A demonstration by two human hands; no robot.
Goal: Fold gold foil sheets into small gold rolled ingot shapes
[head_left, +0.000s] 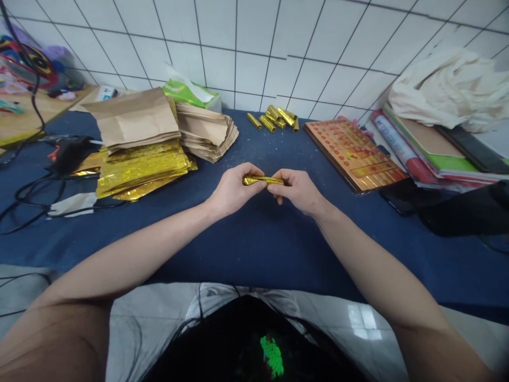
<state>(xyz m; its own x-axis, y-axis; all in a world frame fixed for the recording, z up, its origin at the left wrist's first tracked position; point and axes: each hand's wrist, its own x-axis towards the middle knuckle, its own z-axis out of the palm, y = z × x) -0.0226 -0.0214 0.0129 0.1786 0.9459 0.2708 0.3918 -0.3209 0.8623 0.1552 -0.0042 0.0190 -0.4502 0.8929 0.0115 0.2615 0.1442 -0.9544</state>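
Between my two hands is a thin roll of gold foil paper (pixel 251 181), held level above the dark blue tablecloth. My left hand (pixel 234 191) pinches its left part with thumb and fingers. The right end is gripped by my right hand (pixel 296 190), its thumb close to the left thumb. Fingers cover much of the roll's middle. Farther back on the cloth lies a small heap of gold paper rolls (pixel 274 118). To the left of my hands is a stack of gold foil sheets (pixel 143 167), with brown paper sheets (pixel 135 119) on top.
A glue gun (pixel 71 154) with black cables lies at the left. Behind the stacks sits a green tissue pack (pixel 191 94). On the right are an orange-gold printed pack (pixel 356 151), piled books (pixel 421 143), a white cloth bag (pixel 449 90) and a black object (pixel 469 209). A tiled wall closes the back.
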